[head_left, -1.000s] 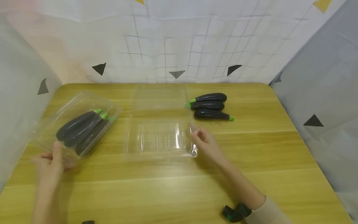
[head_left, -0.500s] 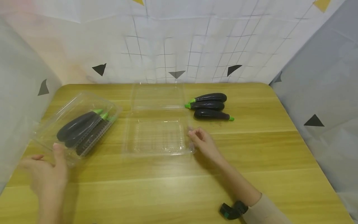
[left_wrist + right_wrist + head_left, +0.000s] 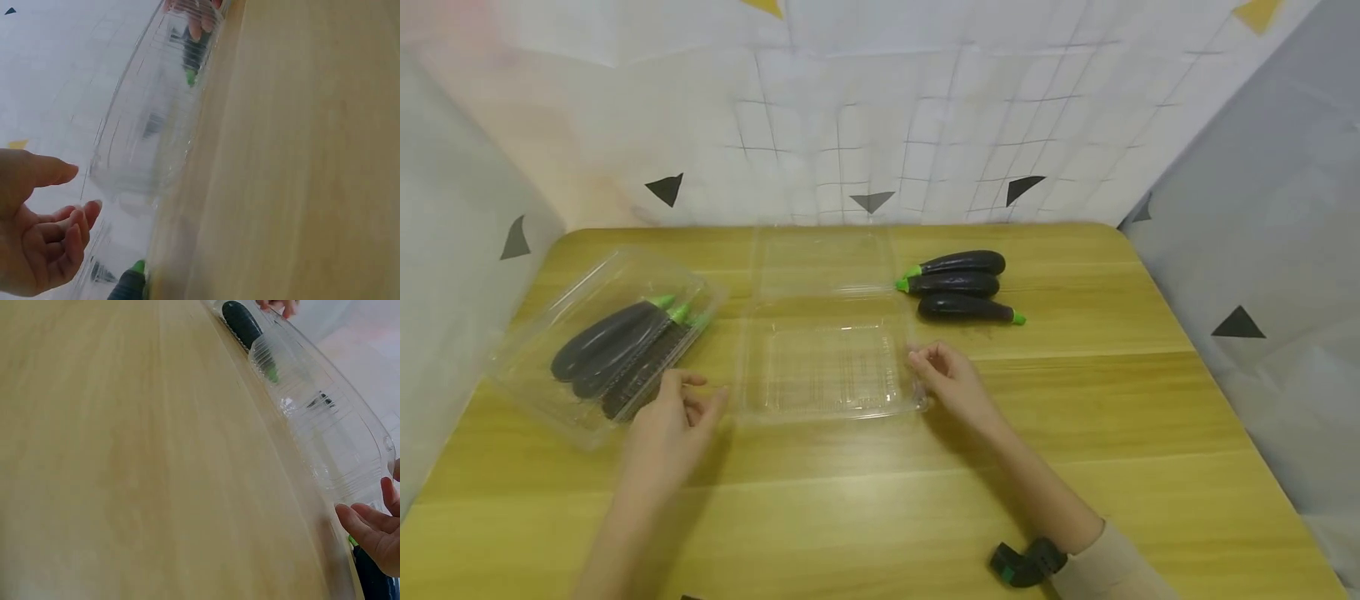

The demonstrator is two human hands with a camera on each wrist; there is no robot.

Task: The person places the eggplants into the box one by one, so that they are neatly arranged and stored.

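Note:
A clear plastic box (image 3: 827,410) lies unfolded at the middle of the table, its lid half toward the wall. My right hand (image 3: 953,387) pinches the box's right edge near the front corner; the right wrist view shows that hand (image 3: 375,531) at the box's end. My left hand (image 3: 670,433), fingers loosely bent with nothing between them, is between the two boxes; in the left wrist view the hand (image 3: 47,225) is apart from the clear box (image 3: 137,125). On the left, another clear box (image 3: 535,350) holds several dark eggplants (image 3: 598,337) with green stems.
Three eggplants (image 3: 958,283) lie side by side on the wooden table (image 3: 1120,375), right of the middle box's back part. A white sheeted wall (image 3: 850,100) with black triangles stands along the back edge. A black device (image 3: 1026,565) is by the right wrist.
My left hand has let go of the left box and moved right, past its front corner, toward the middle box. My right hand stays at the middle box's edge.

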